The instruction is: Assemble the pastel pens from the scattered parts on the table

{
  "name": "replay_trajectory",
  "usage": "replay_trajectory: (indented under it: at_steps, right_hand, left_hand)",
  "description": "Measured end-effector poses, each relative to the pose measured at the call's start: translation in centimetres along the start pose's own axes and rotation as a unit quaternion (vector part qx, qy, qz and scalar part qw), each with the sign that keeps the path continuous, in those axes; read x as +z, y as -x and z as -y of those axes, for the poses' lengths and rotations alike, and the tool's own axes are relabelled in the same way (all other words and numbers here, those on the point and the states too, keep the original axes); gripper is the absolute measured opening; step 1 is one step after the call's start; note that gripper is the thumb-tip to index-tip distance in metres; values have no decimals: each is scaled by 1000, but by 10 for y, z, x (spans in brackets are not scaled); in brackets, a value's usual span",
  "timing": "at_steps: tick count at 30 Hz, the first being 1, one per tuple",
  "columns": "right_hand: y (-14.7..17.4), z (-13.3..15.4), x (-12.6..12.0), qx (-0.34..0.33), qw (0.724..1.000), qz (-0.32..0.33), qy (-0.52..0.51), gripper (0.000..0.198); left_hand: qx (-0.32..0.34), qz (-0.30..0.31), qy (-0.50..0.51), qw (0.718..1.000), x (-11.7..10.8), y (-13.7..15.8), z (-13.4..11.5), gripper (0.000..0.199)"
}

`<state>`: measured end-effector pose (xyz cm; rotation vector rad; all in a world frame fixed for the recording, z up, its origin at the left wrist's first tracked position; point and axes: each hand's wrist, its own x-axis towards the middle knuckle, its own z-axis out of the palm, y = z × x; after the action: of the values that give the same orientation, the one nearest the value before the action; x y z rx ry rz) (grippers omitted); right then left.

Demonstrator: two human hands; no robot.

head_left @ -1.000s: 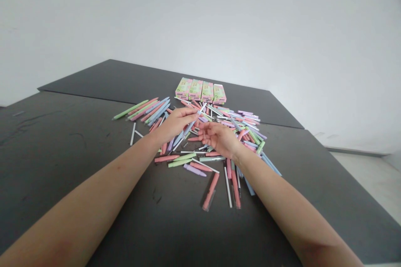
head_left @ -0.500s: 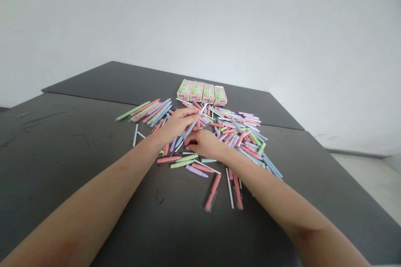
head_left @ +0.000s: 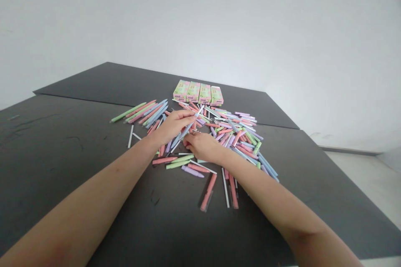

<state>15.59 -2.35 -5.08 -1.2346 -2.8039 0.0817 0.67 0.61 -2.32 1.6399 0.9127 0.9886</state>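
Note:
My left hand [head_left: 174, 126] is closed on a light blue pen barrel [head_left: 187, 129], held slanted over the pile. A thin white refill [head_left: 200, 111] sticks up from its upper end, by my thumb and fingertips. Just below and to the right, my right hand [head_left: 202, 146] has its fingers curled in close to the barrel's lower part. Its fingertips are partly hidden, and I cannot make out what they hold. Around both hands lie loose pink, green, purple and blue pen parts [head_left: 238, 137] and white refills. Green pens [head_left: 180, 163] lie in front of my right hand.
Several green and pink boxes [head_left: 193, 91] stand in a row behind the pile. To the left, a fanned group of whole-looking pens [head_left: 140, 112] lies on the dark table [head_left: 78, 167]. Pink pens with clear caps [head_left: 208, 192] lie nearest me. A pale wall rises behind.
The whole view has shifted slightly, so things sit a little further left. My hands keep nearly the same pose, with the blue barrel still in my left hand.

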Motion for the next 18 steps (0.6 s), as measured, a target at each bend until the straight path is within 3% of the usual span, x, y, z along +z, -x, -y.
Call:
replay_trajectory:
  at_steps: [9,14,18]
  right_hand:
    - [-9,4,-6,5,999,37,-8,22]
    - [-3,-11,-7,17,992,-32,-123,23]
    - [9,-32,-9,71,961,-85,-253,20]
  left_hand:
    - [5,24,-20,1000,-2,1,-2,25]
    - [25,11,-18,999,-2,-2,4,26]
    - [25,21,-28,999,-3,-1,2,25]
